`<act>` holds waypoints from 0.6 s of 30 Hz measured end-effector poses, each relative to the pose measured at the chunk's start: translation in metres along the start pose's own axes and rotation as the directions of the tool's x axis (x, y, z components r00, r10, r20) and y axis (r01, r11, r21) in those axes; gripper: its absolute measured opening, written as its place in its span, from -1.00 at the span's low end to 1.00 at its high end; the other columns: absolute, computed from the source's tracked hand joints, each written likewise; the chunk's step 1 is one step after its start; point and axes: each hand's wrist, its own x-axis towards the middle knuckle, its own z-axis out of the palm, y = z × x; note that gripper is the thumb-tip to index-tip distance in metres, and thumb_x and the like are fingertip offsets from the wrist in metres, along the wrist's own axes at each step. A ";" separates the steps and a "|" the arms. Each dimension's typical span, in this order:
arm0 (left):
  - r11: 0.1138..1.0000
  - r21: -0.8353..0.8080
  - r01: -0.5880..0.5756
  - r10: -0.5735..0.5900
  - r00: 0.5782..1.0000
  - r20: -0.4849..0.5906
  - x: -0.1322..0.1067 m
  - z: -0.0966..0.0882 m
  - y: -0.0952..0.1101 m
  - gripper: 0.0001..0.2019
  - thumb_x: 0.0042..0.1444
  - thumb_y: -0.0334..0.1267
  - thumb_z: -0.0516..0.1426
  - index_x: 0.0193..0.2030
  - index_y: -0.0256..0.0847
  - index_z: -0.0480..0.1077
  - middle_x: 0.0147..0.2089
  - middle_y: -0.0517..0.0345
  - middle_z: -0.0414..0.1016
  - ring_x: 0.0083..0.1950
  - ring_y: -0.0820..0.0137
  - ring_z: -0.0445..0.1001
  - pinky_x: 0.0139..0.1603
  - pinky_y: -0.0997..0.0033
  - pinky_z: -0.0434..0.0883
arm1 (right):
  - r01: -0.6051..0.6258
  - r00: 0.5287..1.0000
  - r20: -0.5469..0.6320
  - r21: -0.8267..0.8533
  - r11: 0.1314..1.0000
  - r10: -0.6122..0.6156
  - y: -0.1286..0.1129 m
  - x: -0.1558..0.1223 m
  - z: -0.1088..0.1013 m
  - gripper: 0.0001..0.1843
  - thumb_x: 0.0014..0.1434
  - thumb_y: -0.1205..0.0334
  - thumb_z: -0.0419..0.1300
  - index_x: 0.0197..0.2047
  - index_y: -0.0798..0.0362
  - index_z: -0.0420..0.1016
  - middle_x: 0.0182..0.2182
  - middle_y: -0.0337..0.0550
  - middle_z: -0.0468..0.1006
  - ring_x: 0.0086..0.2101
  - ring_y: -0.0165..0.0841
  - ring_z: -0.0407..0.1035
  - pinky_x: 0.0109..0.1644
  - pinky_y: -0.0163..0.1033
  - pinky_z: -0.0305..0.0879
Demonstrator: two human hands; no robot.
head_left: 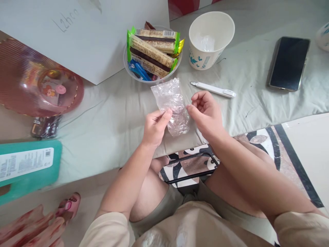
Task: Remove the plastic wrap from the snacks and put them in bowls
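Observation:
A crinkled clear plastic bag point(176, 97) is held over the cloth-covered table edge. My left hand point(155, 127) pinches its left side, thumb on top. At its right edge is my right hand point(207, 111), fingers curled, with the thumb tip against the plastic; what lies under that thumb is hidden. Just beyond the right hand lies a white utility knife point(213, 89). Behind the bag stands a clear round tub point(149, 81) heaped with wrapped snack bars point(154, 51). Right of the tub is a paper cup point(209, 56) with some clear plastic inside.
A black phone point(290, 63) lies at the right. Left are a white board point(84, 37), a pink ribbed container point(23, 82), a dark packet point(46, 126) and a green labelled object point(28, 168). Another paper cup point(324, 37) shows at the right edge.

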 end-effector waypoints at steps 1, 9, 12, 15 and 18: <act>0.999 -0.032 0.019 -0.019 1.000 0.001 0.000 0.000 0.000 -0.56 0.07 0.16 0.40 -0.50 -0.20 0.54 -0.53 0.25 0.36 -0.47 0.51 0.30 -0.42 0.46 0.30 | -0.011 1.000 -0.003 0.026 1.000 0.011 -0.001 0.000 0.000 -0.57 0.02 0.06 0.45 -0.14 -0.05 0.37 -0.35 -0.29 0.42 -0.35 -0.43 0.34 -0.30 -0.27 0.34; 1.000 0.001 0.011 -0.011 0.999 0.049 0.004 -0.008 0.004 -0.65 0.00 0.07 0.45 -0.25 -0.17 0.67 -0.36 0.13 0.63 -0.37 0.41 0.52 -0.33 0.43 0.46 | -0.245 0.919 0.319 0.002 0.970 0.232 -0.003 -0.001 -0.003 -0.54 0.07 -0.13 0.44 -0.28 0.02 0.38 -0.43 -0.26 0.46 -0.42 -0.44 0.33 -0.36 -0.27 0.26; 0.995 0.097 -0.017 0.011 0.998 0.064 0.004 -0.012 0.007 -0.67 0.08 0.07 0.39 -0.27 -0.19 0.65 -0.41 0.14 0.59 -0.44 0.44 0.47 -0.42 0.46 0.39 | -0.205 0.926 0.323 -0.009 0.979 0.197 -0.001 -0.002 -0.005 -0.61 0.14 -0.10 0.40 -0.26 0.01 0.40 -0.51 -0.34 0.40 -0.48 -0.47 0.27 -0.41 -0.30 0.17; 0.984 0.175 -0.023 0.007 0.996 0.092 0.003 -0.015 0.009 -0.70 0.12 0.04 0.37 -0.25 -0.18 0.67 -0.50 0.19 0.51 -0.52 0.49 0.35 -0.50 0.46 0.27 | -0.157 0.923 0.345 -0.060 0.986 0.168 0.002 -0.003 -0.005 -0.70 0.21 -0.03 0.36 -0.19 0.00 0.45 -0.57 -0.39 0.33 -0.54 -0.48 0.19 -0.47 -0.31 0.06; 0.992 0.127 -0.011 -0.001 0.996 0.093 0.002 -0.016 0.010 -0.74 0.08 0.02 0.39 -0.22 -0.11 0.67 -0.56 0.26 0.42 -0.58 0.52 0.25 -0.53 0.45 0.20 | -0.095 0.930 0.355 -0.014 0.995 0.094 0.003 -0.004 -0.005 -0.78 0.26 0.03 0.30 -0.21 -0.02 0.44 -0.59 -0.40 0.29 -0.57 -0.49 0.14 -0.49 -0.31 0.02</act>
